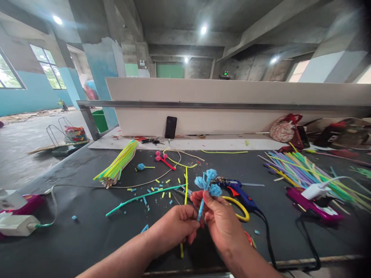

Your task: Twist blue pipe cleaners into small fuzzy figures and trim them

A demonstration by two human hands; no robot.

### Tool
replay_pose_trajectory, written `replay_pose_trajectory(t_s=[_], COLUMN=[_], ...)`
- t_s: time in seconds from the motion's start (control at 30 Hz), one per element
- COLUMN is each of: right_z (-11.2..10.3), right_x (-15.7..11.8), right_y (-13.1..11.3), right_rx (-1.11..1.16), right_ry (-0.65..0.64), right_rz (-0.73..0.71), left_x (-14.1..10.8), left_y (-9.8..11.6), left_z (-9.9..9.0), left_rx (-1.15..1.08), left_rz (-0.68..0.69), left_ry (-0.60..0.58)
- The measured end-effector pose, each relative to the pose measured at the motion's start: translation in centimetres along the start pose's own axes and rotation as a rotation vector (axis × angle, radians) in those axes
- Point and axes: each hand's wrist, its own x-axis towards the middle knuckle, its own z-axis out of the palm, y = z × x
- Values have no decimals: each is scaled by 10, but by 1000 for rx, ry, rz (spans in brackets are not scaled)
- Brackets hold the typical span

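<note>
Above the dark table, both hands hold a blue pipe-cleaner flower point(209, 178) with several fluffy pom-pom heads on one stem. My right hand point(222, 220) pinches the stem just beneath the heads. Lower down, the fingers of my left hand point(181, 222) close around the stem's bottom end. Scissors with yellow handles point(245, 214) lie partly hidden behind my right hand. A yellow pipe cleaner point(186, 185) and a teal pipe cleaner point(145, 197) lie near my left hand, among short cut blue and yellow pieces point(162, 190).
A blue glue gun point(243, 195) lies to the right, its black cord trailing to the front edge. Pipe-cleaner bundles lie left point(118, 164) and right point(307, 173). Purple power strips point(314, 206) sit at both sides. A phone point(171, 127) leans at the back near a pink-red pipe-cleaner piece point(165, 159).
</note>
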Motion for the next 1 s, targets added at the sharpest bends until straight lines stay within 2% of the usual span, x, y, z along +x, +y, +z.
replay_pose_trajectory(t_s=[0.17, 0.23, 0.33, 0.47, 0.67, 0.77, 0.9, 1.0], right_z=[0, -1, -5, -8, -7, -8, -9, -9], right_x=[2, 1, 0, -3, -9, -10, -13, -16], right_y=[-2, -3, 0, 7, 13, 15, 16, 13], right_rx=[-23, -105, -283, -504, -839, -964, -1099, -1201], right_ry=[-10, -29, -72, -54, -108, -130, -180, -229], right_rz=[-89, -154, -209, -251, -442, -588, -816, -968], left_x=[-1, -2, -3, -5, -7, -9, -11, -11], left_y=[2, 7, 16, 23, 20, 19, 18, 15], left_z=[-6, -15, -32, -46, -46, -44, -41, -40], left_rx=[27, -6, -111, -241, -258, -243, -263, -239], left_rz=[26, 117, 295, 429, 489, 476, 438, 518], left_ry=[-67, -26, 98, 137, 19, -41, -22, 61])
